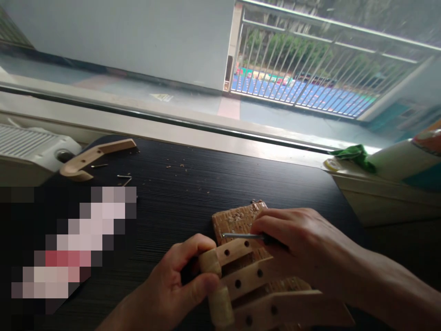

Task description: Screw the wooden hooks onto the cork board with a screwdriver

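Note:
My left hand (pixel 186 266) is closed around the rounded left end of a light wooden piece (pixel 220 266) that has several flat arms with dark holes in them. Between the fingers and thumb of my right hand (pixel 303 239) is a screwdriver (pixel 244 236). Its metal shaft points left, just above the uppermost arm, and the dark handle is partly hidden in my palm. Under the wooden arms lies a scratched piece of corrugated cardboard (pixel 234 218). My right hand and forearm cover the right part of the arms.
A curved wooden hook (pixel 93 156) with holes lies at the far left of the black table (pixel 179 197), with several loose screws (pixel 124 176) beside it. Crumbs are scattered nearby. A white heater (pixel 34 147) adjoins the table's left. Behind is a window sill (pixel 206 138) with a green wrapper (pixel 356 156).

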The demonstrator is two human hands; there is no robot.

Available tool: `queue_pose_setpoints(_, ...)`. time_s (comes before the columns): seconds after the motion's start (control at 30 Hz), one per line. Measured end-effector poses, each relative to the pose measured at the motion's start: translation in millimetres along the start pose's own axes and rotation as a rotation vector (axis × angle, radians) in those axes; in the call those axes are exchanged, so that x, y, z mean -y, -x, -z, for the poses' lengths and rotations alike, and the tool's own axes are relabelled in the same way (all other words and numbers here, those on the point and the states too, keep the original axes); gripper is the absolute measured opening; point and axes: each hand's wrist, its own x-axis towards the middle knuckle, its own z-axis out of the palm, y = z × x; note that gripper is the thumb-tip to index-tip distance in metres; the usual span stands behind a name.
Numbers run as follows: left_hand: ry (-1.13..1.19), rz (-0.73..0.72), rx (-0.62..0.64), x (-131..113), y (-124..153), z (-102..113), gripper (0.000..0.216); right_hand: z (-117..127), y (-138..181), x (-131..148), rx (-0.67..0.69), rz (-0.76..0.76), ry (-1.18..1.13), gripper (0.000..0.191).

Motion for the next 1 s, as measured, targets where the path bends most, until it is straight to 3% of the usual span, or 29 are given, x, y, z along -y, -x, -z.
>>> queue_pose_setpoints(0.27, 0.014, -0.038, -0.012, -1.6, -3.2, 0.7, 0.024, -2.1, 0.0, 3.6, 0.141, -0.082, 0.068, 0.010)
queue_pose_setpoints(1.0, 0.036, -0.058, -0.025, 0.4, -5.4, -0.8, 0.027, -7.2, -3.6, 2.6, 0.073, -0.029, 0.035, 0.011)
